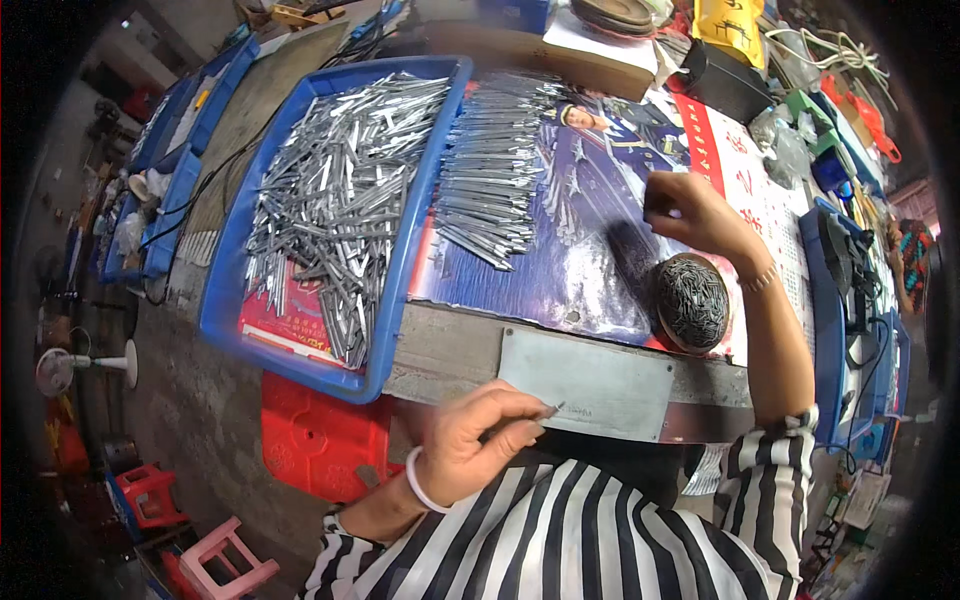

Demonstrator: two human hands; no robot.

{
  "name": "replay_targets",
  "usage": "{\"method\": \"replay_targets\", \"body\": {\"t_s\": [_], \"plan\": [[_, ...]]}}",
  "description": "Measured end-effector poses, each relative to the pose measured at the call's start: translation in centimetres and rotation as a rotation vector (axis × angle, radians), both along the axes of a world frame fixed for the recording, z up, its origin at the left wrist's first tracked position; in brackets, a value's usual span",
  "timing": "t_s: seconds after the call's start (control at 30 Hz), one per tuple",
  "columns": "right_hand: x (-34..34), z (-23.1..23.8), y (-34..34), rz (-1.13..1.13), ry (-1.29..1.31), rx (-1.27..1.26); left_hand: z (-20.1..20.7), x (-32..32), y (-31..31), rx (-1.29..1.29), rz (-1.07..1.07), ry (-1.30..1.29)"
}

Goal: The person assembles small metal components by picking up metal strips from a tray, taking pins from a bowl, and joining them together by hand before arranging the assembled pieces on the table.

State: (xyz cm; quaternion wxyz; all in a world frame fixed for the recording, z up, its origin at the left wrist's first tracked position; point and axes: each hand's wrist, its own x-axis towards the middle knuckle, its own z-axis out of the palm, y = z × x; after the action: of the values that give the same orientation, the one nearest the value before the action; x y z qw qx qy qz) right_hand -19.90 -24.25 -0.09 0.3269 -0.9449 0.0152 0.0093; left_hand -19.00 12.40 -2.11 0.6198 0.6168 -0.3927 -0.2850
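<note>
My left hand, with a pale bangle at the wrist, pinches a small dark metal piece between thumb and forefinger. It is over a grey metal plate at the table's near edge. My right hand is raised above the printed poster sheet, fingers curled in; whatever they hold, if anything, is hidden. Just below it stands a round bowl full of small metal pins. Left of the poster, a long row of slim silver metal parts lies side by side.
A blue tray heaped with loose silver parts stands on the left. Below it is a red stool. A cardboard box and a black box sit at the back. Blue bins line the right side.
</note>
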Motion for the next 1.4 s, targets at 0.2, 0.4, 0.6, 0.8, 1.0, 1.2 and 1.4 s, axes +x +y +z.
{"method": "replay_targets", "body": {"t_s": [0.2,0.4,0.6,0.8,1.0,1.2,1.4], "plan": [[-9.6,3.2,5.8,-0.205,-0.238,0.387,5.3,5.2,0.7,0.099,0.074,-0.558],[-15.8,1.2,11.1,-0.294,-0.341,0.823,7.0,13.5,-7.0,0.18,0.017,-0.977],[-20.2,-1.8,14.6,-0.552,-0.227,0.891,2.6,20.0,-13.1,0.389,-0.057,-1.22],[-21.8,-3.2,15.1,-0.64,-0.214,0.96,1.2,20.1,-14.1,0.56,-0.116,-1.178],[-20.5,-4.6,14.6,-0.538,-0.227,0.69,4.1,19.4,-9.3,0.428,0.044,-1.246],[-21.0,-6.3,15.4,-0.703,-0.333,0.719,6.8,17.0,0.4,0.42,0.242,-1.133],[-21.1,-6.6,15.5,-0.67,-0.333,0.724,4.6,16.2,8.2,0.764,0.194,-0.796]]}}
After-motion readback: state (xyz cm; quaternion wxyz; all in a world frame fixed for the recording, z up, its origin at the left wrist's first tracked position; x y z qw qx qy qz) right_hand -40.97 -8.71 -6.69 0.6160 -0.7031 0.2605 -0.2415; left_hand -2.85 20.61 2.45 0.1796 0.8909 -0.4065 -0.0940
